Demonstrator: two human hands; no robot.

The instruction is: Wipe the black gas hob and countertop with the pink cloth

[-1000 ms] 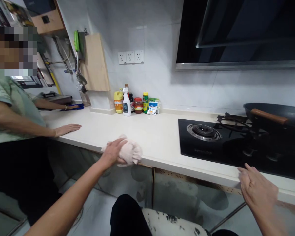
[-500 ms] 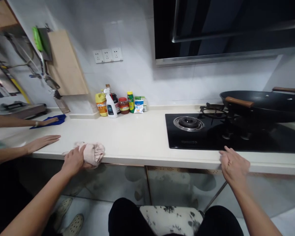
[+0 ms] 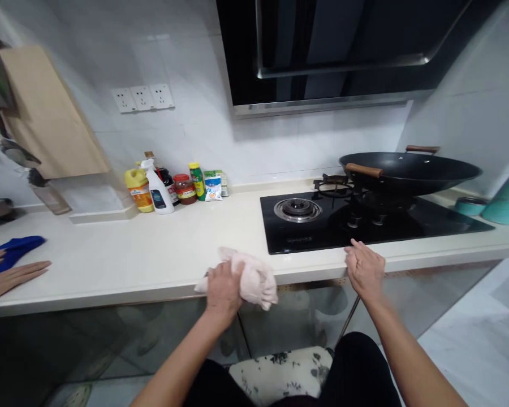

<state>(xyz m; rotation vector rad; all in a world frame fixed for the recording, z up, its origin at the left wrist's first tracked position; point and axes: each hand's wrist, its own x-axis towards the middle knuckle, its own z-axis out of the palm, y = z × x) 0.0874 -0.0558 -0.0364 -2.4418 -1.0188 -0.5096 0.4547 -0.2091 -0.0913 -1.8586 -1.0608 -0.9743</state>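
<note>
My left hand [image 3: 224,289] is closed on a crumpled pale pink cloth [image 3: 254,278] at the front edge of the white countertop [image 3: 152,249]. The cloth lies partly on the top and hangs a little over the edge. Loosely curled, my right hand [image 3: 366,270] rests against the counter edge in front of the black gas stove [image 3: 309,237], with nothing visible in its fingers. On the far left, another person's hands [image 3: 17,280] lie on the counter, one of them on a blue cloth [image 3: 14,251].
A large black wok [image 3: 411,169] sits on the right burner. Against the wall stand a white spray bottle [image 3: 158,189], a red-lidded jar [image 3: 184,189] and other bottles and packets. A teal container [image 3: 507,198] is at the right. The range hood [image 3: 335,51] hangs above.
My left hand has moved right along the counter edge with the pink cloth, closer to the stove. My right hand stays by the stove's front edge. The view has turned right.
</note>
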